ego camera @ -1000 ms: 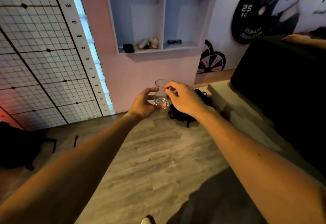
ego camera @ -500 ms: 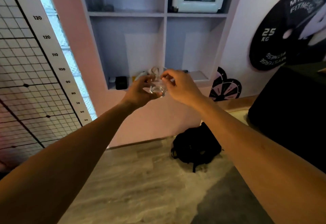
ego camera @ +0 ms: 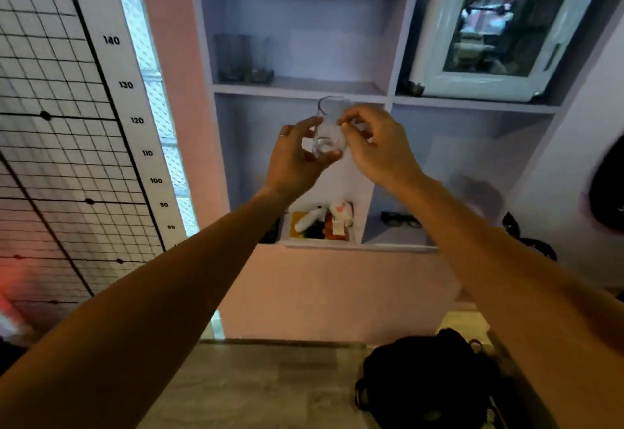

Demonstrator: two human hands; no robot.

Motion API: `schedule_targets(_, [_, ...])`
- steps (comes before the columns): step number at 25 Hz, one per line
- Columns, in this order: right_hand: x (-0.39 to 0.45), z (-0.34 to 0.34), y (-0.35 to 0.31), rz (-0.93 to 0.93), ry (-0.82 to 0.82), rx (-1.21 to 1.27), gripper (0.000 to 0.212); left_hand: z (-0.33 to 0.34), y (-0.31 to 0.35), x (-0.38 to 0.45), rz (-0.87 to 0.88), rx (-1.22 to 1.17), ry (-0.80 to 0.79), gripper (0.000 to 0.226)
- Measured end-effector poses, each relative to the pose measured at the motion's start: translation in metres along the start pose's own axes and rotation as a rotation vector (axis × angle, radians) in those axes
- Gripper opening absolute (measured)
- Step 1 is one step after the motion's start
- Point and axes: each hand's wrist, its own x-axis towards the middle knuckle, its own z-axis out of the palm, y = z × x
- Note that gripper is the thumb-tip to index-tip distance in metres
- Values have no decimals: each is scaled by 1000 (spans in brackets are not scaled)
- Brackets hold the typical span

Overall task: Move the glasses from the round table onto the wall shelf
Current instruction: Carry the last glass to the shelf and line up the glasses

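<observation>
Both arms reached up toward the wall shelf (ego camera: 300,88). A clear glass (ego camera: 329,129) was held in the air between the two hands, upright or nearly so, in front of the shelf's left column and just below the board that carries other glasses. The left hand (ego camera: 297,155) cupped the glass from the left and from under its base, the fingers curled around it and a ring showing on one finger. The right hand (ego camera: 378,145) pinched the right side of the glass with thumb and fingertips drawn close together.

On the board above, at its left end, stood a small group of glasses (ego camera: 244,58), dark and blurred against the back wall. To the right, in the next column, was a white-framed glass door (ego camera: 499,26). Lower down, the left compartment held a heap of colourful items (ego camera: 320,222), and the right one a pair of dark spectacles (ego camera: 401,219). A height chart (ego camera: 135,121) ran up the wall on the left. A black bag (ego camera: 429,381) lay on the floor near the right forearm.
</observation>
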Motion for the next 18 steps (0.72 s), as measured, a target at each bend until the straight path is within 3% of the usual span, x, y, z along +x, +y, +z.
schedule_targets(7, [127, 31, 22, -90, 139, 13, 15, -10, -31, 132, 84, 112, 101, 70])
schedule_targets(14, [205, 76, 48, -15, -9, 52, 12, -31, -66, 186, -27, 261, 96, 75])
schedule_targets(18, [234, 96, 59, 10, -53, 72, 9, -31, -75, 199, -56, 324, 162, 64])
